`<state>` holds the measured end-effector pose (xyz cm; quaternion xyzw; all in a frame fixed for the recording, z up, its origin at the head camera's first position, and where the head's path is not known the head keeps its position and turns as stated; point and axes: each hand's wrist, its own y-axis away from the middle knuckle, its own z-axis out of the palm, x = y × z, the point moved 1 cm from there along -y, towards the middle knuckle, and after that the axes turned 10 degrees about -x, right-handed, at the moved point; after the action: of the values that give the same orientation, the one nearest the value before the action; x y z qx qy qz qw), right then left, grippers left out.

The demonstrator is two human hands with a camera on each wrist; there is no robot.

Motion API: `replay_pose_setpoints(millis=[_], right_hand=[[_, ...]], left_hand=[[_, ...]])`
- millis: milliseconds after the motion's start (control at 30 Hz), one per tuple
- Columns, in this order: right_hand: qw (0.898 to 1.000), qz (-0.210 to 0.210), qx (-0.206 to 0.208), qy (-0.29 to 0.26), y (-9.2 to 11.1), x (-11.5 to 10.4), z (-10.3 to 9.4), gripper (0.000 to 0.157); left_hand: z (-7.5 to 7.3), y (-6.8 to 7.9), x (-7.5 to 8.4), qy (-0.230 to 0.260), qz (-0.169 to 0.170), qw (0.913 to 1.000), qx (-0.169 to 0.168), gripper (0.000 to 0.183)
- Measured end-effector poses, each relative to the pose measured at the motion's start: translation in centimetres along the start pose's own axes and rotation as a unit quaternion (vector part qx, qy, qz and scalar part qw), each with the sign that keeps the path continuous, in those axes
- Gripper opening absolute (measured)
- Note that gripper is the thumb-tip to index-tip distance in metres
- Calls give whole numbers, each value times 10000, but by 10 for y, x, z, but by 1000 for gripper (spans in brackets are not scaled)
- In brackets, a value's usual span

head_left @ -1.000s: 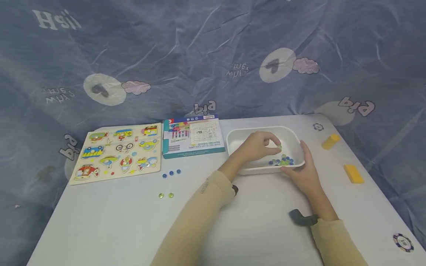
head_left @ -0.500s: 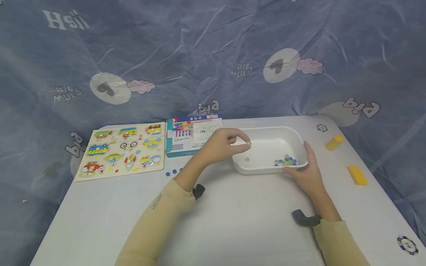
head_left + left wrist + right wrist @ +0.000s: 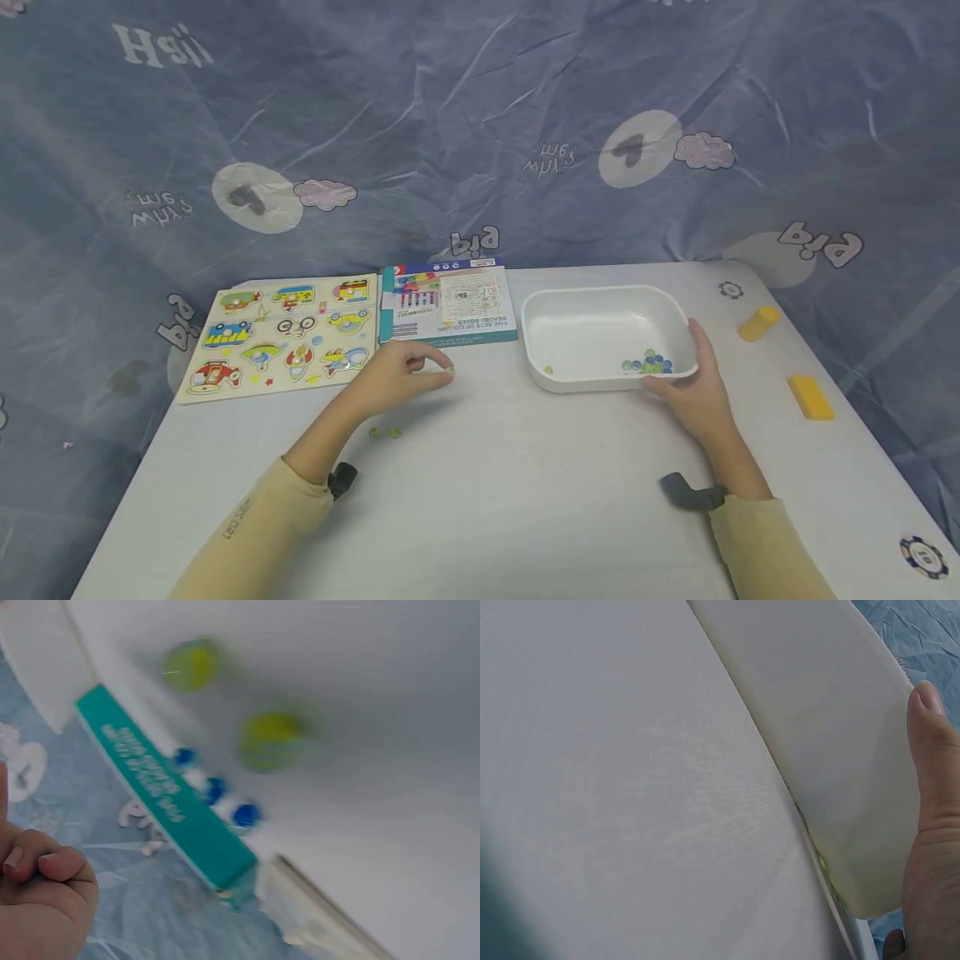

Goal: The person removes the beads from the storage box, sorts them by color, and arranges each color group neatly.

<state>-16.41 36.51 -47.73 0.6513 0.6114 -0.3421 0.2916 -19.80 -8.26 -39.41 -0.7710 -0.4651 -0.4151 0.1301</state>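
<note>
My left hand (image 3: 393, 377) pinches a small yellow-green marble (image 3: 451, 370) between thumb and index finger, above the table in front of the box. Two yellow-green marbles (image 3: 385, 433) lie side by side on the table below that hand. In the left wrist view three blue marbles (image 3: 215, 790) sit in a row by the teal box edge; the hand hides them in the head view. With the thumb at the near rim, my right hand (image 3: 701, 396) grips the right corner of a white plastic basin (image 3: 585, 384). Inside are several blue and green marbles (image 3: 651, 364) and a lone green one (image 3: 548, 370).
A wooden vehicle puzzle board (image 3: 281, 337) lies at the back left, beside a teal and white box (image 3: 457, 304). To the right are a yellow cylinder (image 3: 759, 323) and a yellow block (image 3: 811, 397). A patterned blue cloth (image 3: 450, 150) hangs behind the white table (image 3: 525, 500).
My left hand has carried the pinched marble from over the basin leftward to in front of the box. My right hand stays at the basin's corner. The head view has shifted slightly.
</note>
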Motion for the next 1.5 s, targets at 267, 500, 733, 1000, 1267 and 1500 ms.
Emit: replay_pose_setpoints(millis=[267, 500, 733, 1000, 1267, 1500], right_hand=[[10000, 67, -4, -24, 1, -1, -2, 113], [10000, 87, 14, -39, 2, -3, -3, 115], [10000, 68, 32, -21, 2, -4, -2, 114], [10000, -36, 36, -61, 1, -2, -1, 114], [10000, -49, 6, -24, 1, -1, 0, 114], [10000, -9, -8, -10, 1, -1, 0, 114]], left_hand=[[1, 19, -40, -44, -462, 9985, -293, 12], [5, 25, -51, -232, -521, 9972, -485, 10], [10, 25, -56, -225, -557, 9957, -702, 10], [19, 23, -62, -360, -554, 9944, -827, 9], [20, 26, -59, -357, -728, 9936, -785, 12], [20, 28, -57, -322, -767, 9933, -797, 15]])
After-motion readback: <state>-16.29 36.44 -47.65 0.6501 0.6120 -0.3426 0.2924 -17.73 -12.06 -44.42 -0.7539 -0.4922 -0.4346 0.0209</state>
